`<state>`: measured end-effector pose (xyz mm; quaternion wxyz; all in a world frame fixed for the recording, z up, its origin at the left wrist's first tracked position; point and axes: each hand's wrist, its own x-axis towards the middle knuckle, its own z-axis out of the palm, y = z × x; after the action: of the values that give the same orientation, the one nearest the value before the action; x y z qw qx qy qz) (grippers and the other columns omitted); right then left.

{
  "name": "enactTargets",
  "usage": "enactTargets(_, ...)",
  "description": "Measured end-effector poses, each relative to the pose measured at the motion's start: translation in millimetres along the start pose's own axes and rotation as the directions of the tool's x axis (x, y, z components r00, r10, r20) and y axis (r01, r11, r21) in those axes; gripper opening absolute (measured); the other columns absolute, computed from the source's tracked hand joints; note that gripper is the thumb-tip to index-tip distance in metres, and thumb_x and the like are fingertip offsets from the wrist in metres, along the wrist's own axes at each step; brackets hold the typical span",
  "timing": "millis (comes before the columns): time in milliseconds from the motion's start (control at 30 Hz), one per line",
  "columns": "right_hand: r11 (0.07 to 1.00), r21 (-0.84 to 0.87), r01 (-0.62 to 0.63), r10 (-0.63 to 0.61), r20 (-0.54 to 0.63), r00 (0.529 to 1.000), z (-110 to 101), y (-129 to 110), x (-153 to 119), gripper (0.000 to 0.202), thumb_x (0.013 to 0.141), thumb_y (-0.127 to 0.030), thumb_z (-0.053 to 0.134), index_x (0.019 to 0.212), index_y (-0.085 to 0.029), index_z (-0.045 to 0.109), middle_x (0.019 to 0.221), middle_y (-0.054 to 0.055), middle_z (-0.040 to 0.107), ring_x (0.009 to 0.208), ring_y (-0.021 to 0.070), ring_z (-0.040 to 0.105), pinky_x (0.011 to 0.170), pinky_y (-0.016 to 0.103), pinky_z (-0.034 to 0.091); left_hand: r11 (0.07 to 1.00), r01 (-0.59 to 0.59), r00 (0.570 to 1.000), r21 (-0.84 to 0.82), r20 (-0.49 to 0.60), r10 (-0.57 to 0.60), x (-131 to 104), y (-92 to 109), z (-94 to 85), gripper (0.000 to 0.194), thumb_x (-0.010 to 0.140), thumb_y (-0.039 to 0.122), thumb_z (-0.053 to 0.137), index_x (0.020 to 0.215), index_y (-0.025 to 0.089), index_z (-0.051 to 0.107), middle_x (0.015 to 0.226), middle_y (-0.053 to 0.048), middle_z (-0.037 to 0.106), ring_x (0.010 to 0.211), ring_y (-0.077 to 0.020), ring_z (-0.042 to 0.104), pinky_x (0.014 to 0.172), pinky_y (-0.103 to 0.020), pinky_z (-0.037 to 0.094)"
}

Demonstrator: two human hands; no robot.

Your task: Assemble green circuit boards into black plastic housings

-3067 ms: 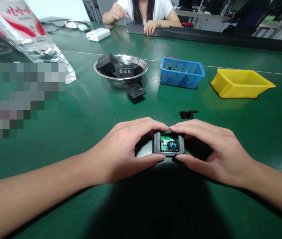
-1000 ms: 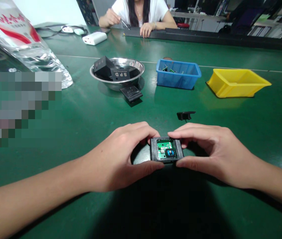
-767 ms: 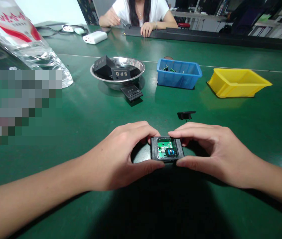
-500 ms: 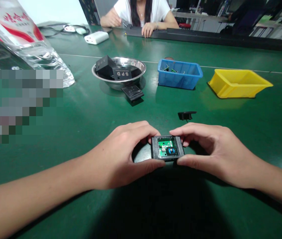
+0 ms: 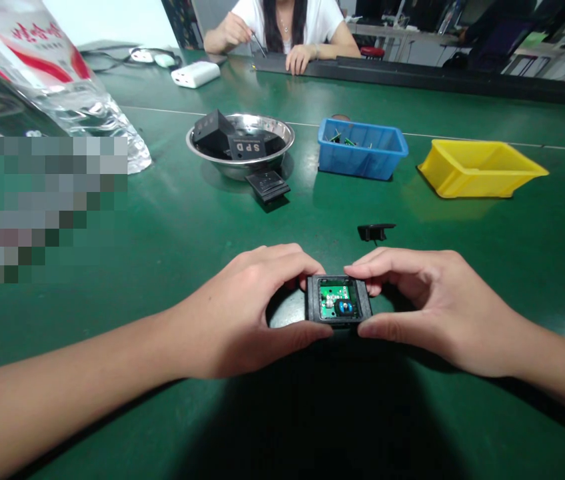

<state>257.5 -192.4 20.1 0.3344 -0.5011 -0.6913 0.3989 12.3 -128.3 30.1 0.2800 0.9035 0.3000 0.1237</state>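
Note:
A small black case (image 5: 314,301) with a green circuit board (image 5: 335,295) and a round blue-black part inside lies between my hands, its open side up. My left hand (image 5: 250,310) grips its left side, thumb at the near edge and fingers at the far edge. On the right side, my right hand (image 5: 442,310) holds it the same way, with thumb and index finger at the corners. Just beyond my right hand, a small black piece (image 5: 375,232) lies on the green table (image 5: 172,220).
A metal bowl (image 5: 235,167) holds black boxes, with a black part (image 5: 268,187) before it. Right of it stand a blue bin (image 5: 357,160) with circuit boards and a yellow bin (image 5: 477,180). A bottle (image 5: 107,113) stands left. Across the table sits a person (image 5: 307,27).
Both hands and the case keep nearly the same position, while the whole view has shifted slightly. The person across has raised one hand, which holds a thin tool.

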Motion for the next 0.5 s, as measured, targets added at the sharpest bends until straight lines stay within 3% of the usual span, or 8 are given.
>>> enactTargets(267,0.996,0.081,-0.044,0.045,-0.004,0.999,1.5,0.8,-1.8,0.038,0.076,-0.026,0.088,0.112,-0.019,0.078,0.088,0.003,0.073,0.078,0.0176,0.069,0.069,0.028,0.057,0.999,-0.051,0.999,-0.003,-0.019,0.051,1.0,-4.7,2.9,0.030,0.085,0.044,0.076,0.102,0.021,0.068,0.094,0.000,0.069,0.082,-0.0165,0.063,0.074,-0.027,0.042)
enactTargets(500,0.989,0.145,-0.012,0.016,-0.025,1.000,6.0,2.2,-3.5,0.033,0.077,-0.024,0.088,0.109,-0.020,0.078,0.107,0.008,0.077,0.094,0.0221,0.073,0.081,0.033,0.061,0.997,-0.076,0.997,0.000,-0.027,0.076,0.9,-7.2,3.6,0.029,0.085,0.044,0.075,0.102,0.021,0.067,0.094,0.000,0.069,0.083,-0.0166,0.063,0.073,-0.027,0.042)
